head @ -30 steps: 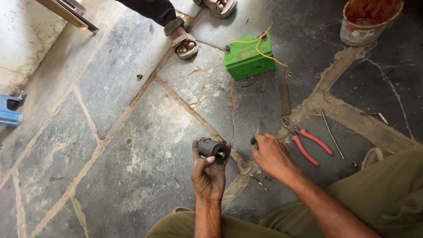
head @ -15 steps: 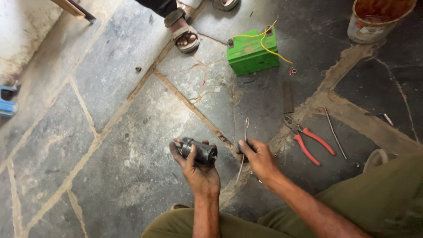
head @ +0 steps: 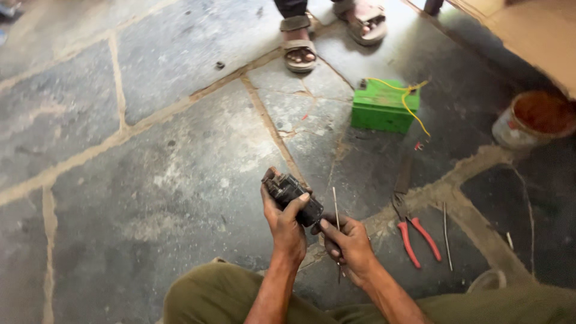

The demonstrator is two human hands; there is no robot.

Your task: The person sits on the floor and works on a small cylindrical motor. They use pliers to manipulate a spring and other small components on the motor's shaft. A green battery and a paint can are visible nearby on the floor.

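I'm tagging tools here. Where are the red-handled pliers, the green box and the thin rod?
red-handled pliers (head: 414, 235): head view, on a red handle.
green box (head: 384, 108): head view, on its top face.
thin rod (head: 335, 207): head view, on the shaft above the right hand.

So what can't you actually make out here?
All from the head view:
- Dark cylindrical part: its near side is hidden by the left hand.
- Thin metal rod: its lower length is covered by the right hand.
- Other person: only the sandalled feet show, cut off by the top edge.
- Bucket: its contents are blurred.
- Small bits beside the pliers: too small to identify.
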